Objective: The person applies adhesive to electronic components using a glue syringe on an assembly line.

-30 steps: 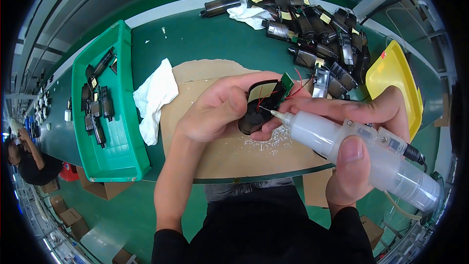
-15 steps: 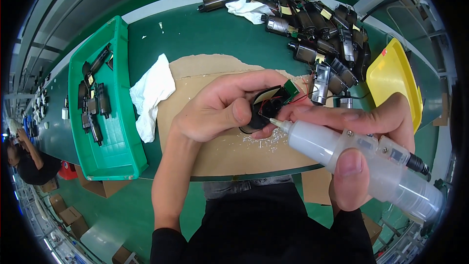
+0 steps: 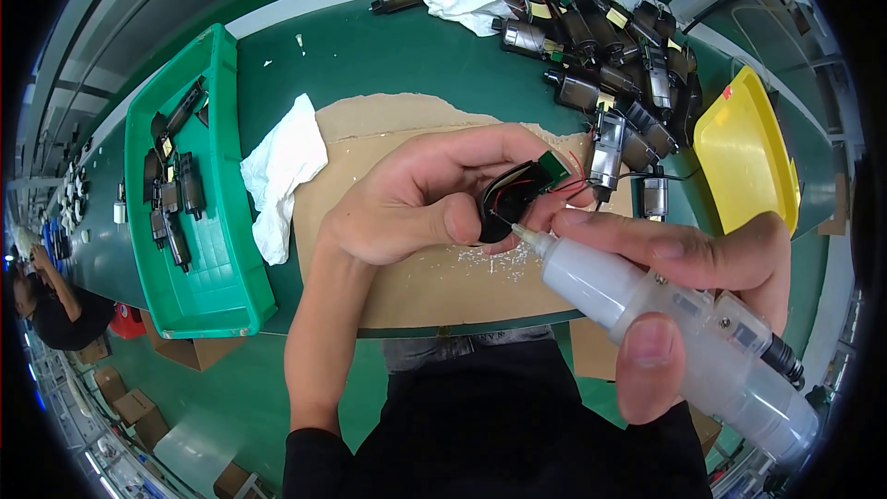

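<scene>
While the right hand (image 3: 702,259) is wrapped tight around a translucent dispenser syringe (image 3: 647,314), its nozzle touching the small black motor unit (image 3: 506,208) pinched in the curled left hand (image 3: 416,208) above the cardboard sheet (image 3: 416,268), this piece looks mid-application. Left of it, a white rag (image 3: 277,176) and a green tray (image 3: 217,277) holding about six pieces. Farther right, one yellow tray (image 3: 739,157) and a pile (image 3: 601,46) of roughly fifteen units (overlapping, so uncertain).
</scene>
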`<act>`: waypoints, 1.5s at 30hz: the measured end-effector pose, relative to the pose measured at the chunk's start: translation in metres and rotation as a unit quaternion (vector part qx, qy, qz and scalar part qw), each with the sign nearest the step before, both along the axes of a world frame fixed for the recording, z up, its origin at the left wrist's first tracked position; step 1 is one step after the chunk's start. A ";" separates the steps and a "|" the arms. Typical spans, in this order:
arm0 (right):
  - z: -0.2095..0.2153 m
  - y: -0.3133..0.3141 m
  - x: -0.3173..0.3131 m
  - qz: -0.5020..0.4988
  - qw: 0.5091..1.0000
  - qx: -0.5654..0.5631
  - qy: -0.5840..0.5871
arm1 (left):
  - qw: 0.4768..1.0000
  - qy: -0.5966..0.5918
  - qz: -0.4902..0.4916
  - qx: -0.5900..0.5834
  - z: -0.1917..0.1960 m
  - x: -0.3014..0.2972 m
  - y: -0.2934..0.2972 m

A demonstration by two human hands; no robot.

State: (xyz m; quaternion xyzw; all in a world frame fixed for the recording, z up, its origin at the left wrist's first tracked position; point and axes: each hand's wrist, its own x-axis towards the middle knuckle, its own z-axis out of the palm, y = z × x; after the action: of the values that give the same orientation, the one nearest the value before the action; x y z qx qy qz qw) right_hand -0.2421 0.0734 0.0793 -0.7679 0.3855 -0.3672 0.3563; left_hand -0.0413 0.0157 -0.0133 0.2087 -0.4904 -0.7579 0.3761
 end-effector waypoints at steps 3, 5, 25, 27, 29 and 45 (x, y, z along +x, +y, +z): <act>-0.004 -0.004 -0.005 0.009 0.999 0.019 -0.040 | 1.000 -0.003 -0.008 -0.008 0.002 -0.001 -0.002; -0.006 -0.005 -0.004 0.013 0.999 0.019 -0.043 | 1.000 -0.009 -0.016 -0.017 0.001 0.001 -0.001; -0.012 -0.001 -0.001 -0.014 0.997 0.008 -0.076 | 0.999 0.036 -0.011 -0.015 -0.006 0.001 0.000; -0.013 0.000 0.000 -0.026 0.994 0.025 -0.104 | 0.999 0.021 -0.011 -0.023 -0.007 0.002 0.000; -0.013 0.001 0.001 -0.025 0.993 0.028 -0.110 | 1.000 0.003 -0.007 -0.030 -0.012 0.004 0.001; -0.010 0.007 0.008 -0.059 0.980 0.065 -0.180 | 0.997 0.046 -0.043 -0.048 -0.016 0.006 0.000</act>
State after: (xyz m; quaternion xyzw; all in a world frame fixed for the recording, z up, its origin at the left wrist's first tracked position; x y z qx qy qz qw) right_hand -0.2341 0.0808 0.0688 -0.6404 0.3828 -0.4934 0.4471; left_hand -0.0352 0.0154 -0.0291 0.1345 -0.5169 -0.7579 0.3747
